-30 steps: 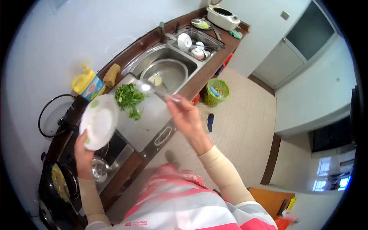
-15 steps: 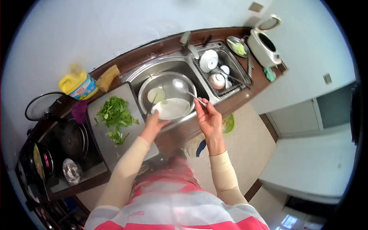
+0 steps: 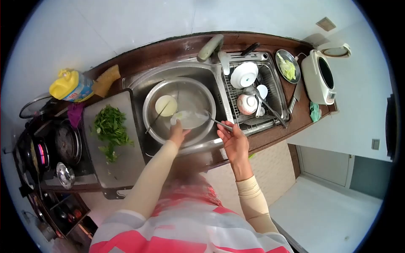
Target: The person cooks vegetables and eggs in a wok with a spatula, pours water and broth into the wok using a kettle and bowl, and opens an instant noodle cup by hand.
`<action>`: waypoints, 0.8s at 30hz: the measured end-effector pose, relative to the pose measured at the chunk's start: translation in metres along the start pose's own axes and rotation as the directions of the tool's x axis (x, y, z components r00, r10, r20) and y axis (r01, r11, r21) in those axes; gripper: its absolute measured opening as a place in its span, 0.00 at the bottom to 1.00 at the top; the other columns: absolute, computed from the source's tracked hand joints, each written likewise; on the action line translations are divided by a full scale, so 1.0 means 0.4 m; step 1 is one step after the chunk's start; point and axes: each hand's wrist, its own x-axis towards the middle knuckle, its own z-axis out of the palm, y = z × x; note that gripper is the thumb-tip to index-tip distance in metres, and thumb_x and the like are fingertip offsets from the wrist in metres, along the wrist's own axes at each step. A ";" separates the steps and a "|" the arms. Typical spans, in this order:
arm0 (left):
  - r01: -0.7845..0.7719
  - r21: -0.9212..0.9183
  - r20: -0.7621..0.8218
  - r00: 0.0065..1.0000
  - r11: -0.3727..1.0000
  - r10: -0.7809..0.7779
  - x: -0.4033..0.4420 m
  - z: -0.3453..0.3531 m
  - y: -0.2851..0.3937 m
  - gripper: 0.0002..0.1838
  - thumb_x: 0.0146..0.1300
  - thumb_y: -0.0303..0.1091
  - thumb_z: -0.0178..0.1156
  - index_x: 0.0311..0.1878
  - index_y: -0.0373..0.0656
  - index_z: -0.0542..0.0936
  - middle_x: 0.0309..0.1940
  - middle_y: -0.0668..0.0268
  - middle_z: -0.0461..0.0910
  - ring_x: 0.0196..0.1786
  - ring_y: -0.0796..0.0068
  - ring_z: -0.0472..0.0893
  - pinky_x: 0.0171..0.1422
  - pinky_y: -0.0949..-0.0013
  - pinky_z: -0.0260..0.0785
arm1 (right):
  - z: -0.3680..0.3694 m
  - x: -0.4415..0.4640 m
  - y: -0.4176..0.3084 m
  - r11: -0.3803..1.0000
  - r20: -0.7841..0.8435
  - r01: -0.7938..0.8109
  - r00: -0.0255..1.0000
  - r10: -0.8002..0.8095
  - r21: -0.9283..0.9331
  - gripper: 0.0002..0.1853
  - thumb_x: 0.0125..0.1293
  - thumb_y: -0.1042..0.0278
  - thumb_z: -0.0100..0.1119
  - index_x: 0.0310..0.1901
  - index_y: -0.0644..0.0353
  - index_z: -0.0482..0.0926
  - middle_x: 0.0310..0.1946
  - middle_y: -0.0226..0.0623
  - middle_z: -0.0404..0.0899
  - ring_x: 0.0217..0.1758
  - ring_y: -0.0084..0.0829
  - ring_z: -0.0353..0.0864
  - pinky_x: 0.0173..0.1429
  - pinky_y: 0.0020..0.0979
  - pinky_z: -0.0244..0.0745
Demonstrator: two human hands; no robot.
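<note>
A large metal basin (image 3: 148,98) stands in the sink. Over its near side is a white oval dish (image 3: 192,119), partly blurred, and my left hand (image 3: 178,134) grips the dish's left edge. My right hand (image 3: 234,142) is closed around the handle of a metal spoon (image 3: 220,123). The spoon's head reaches the dish's right end; blur hides whether they touch. Inside the basin lies a round pale bowl (image 3: 165,106), crossed by a thin dark stick (image 3: 157,117).
Left of the sink, chopped greens (image 3: 112,128) lie on a cutting board (image 3: 126,168) beside the stove (image 3: 67,143). A dish rack (image 3: 276,90) on the right holds bowls and a ladle (image 3: 272,109). Beyond are a plate of leaves (image 3: 287,67), a knife (image 3: 295,97) and a rice cooker (image 3: 314,80).
The spoon's head has come down from above the basin's middle to the dish's right end. The dish remains in my left hand. My view has shifted, showing more on the right counter.
</note>
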 end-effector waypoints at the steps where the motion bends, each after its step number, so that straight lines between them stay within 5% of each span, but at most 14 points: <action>1: -0.038 0.009 0.028 0.999 0.999 0.038 0.013 -0.001 -0.009 0.21 0.68 0.44 0.50 0.59 0.42 0.67 0.54 0.61 0.70 0.53 0.57 0.73 0.47 0.55 0.79 | -0.008 0.015 0.008 0.999 -0.008 0.007 1.000 -0.007 -0.048 0.17 0.72 0.63 0.41 0.50 0.71 0.69 0.50 0.50 0.73 0.53 0.43 0.76 0.54 0.38 0.76; 2: -0.072 0.092 -0.077 0.994 0.993 0.079 0.001 0.016 -0.011 0.25 0.65 0.47 0.55 0.57 0.39 0.67 0.50 0.59 0.72 0.47 0.60 0.77 0.44 0.58 0.80 | -0.020 0.035 0.019 0.995 -0.013 0.014 1.000 -0.015 -0.096 0.17 0.72 0.63 0.41 0.50 0.71 0.69 0.50 0.50 0.73 0.53 0.43 0.76 0.53 0.38 0.76; 5: -0.072 0.526 -0.008 0.996 0.847 0.090 -0.087 -0.016 0.005 0.24 0.63 0.47 0.58 0.52 0.36 0.72 0.44 0.56 0.75 0.37 0.66 0.79 0.37 0.63 0.79 | -0.050 0.111 0.066 0.957 -0.026 0.035 0.999 -0.045 -0.288 0.19 0.72 0.60 0.43 0.51 0.70 0.69 0.50 0.46 0.73 0.53 0.40 0.75 0.53 0.39 0.75; 7: -0.242 0.577 0.152 0.970 0.780 0.189 -0.217 -0.052 0.031 0.19 0.62 0.46 0.60 0.33 0.35 0.79 0.26 0.62 0.77 0.25 0.75 0.76 0.26 0.70 0.70 | -0.052 0.150 0.115 0.935 0.045 0.064 0.998 -0.052 -0.350 0.19 0.71 0.57 0.45 0.51 0.68 0.70 0.49 0.42 0.73 0.53 0.37 0.74 0.52 0.36 0.74; 8: -0.253 0.584 0.167 0.967 0.771 0.191 -0.270 -0.077 0.034 0.20 0.63 0.47 0.58 0.31 0.35 0.78 0.25 0.63 0.77 0.25 0.76 0.76 0.26 0.71 0.69 | -0.070 0.196 0.152 0.908 0.035 0.057 0.998 -0.047 -0.415 0.20 0.71 0.56 0.47 0.50 0.67 0.71 0.48 0.40 0.74 0.53 0.35 0.73 0.52 0.35 0.73; 10: -0.270 0.591 0.192 0.962 0.761 0.192 -0.366 -0.120 0.033 0.23 0.66 0.49 0.54 0.27 0.36 0.77 0.22 0.65 0.77 0.25 0.77 0.75 0.27 0.72 0.69 | -0.166 0.317 0.233 0.642 0.185 0.203 0.978 -0.096 -0.739 0.18 0.70 0.58 0.47 0.49 0.66 0.71 0.45 0.39 0.74 0.47 0.35 0.75 0.49 0.36 0.74; 12: -0.280 0.538 0.201 0.959 0.795 0.201 -0.439 -0.169 0.019 0.25 0.69 0.48 0.48 0.24 0.36 0.76 0.22 0.65 0.77 0.25 0.78 0.75 0.29 0.74 0.69 | -0.123 0.349 0.262 0.773 0.026 0.007 1.000 0.013 -0.634 0.15 0.68 0.61 0.48 0.45 0.66 0.72 0.39 0.39 0.75 0.41 0.33 0.76 0.44 0.35 0.75; 14: -0.395 0.477 0.235 0.918 0.785 0.319 -0.496 -0.208 0.005 0.21 0.70 0.44 0.47 0.28 0.36 0.76 0.22 0.65 0.76 0.24 0.78 0.75 0.29 0.75 0.68 | -0.121 0.392 0.293 0.898 -0.055 -0.078 0.997 0.060 -0.434 0.12 0.65 0.65 0.49 0.38 0.67 0.76 0.30 0.38 0.77 0.32 0.32 0.77 0.36 0.34 0.75; 15: -0.426 0.456 0.219 0.905 0.781 0.365 -0.531 -0.213 0.009 0.20 0.70 0.42 0.47 0.29 0.36 0.75 0.22 0.66 0.75 0.24 0.78 0.75 0.29 0.76 0.68 | -0.116 0.410 0.308 0.946 -0.147 -0.131 0.985 0.091 -0.297 0.15 0.67 0.63 0.46 0.44 0.68 0.73 0.38 0.43 0.76 0.38 0.37 0.76 0.40 0.39 0.76; 20: -0.419 0.336 0.282 0.899 0.843 0.335 -0.573 -0.265 -0.025 0.09 0.65 0.28 0.49 0.47 0.39 0.70 0.43 0.62 0.73 0.31 0.78 0.75 0.32 0.74 0.70 | -0.072 0.375 0.295 0.876 -0.067 -0.058 0.997 0.030 -0.480 0.18 0.67 0.61 0.47 0.50 0.68 0.70 0.46 0.44 0.72 0.45 0.37 0.76 0.44 0.36 0.75; 23: -0.700 0.452 0.374 0.711 0.552 0.595 -0.584 -0.268 -0.056 0.14 0.58 0.23 0.52 0.48 0.42 0.71 0.40 0.61 0.71 0.31 0.77 0.75 0.36 0.72 0.70 | -0.080 0.363 0.287 0.783 -0.058 -0.070 0.997 0.044 -0.619 0.19 0.66 0.61 0.49 0.51 0.67 0.69 0.44 0.42 0.73 0.42 0.35 0.77 0.41 0.34 0.76; 24: -0.646 0.434 0.397 0.763 0.628 0.510 -0.592 -0.278 -0.060 0.19 0.55 0.23 0.56 0.52 0.43 0.71 0.44 0.60 0.70 0.34 0.75 0.75 0.39 0.71 0.70 | -0.081 0.362 0.279 0.734 -0.070 -0.102 0.995 0.074 -0.671 0.21 0.66 0.61 0.51 0.54 0.67 0.67 0.44 0.41 0.73 0.41 0.35 0.77 0.39 0.33 0.77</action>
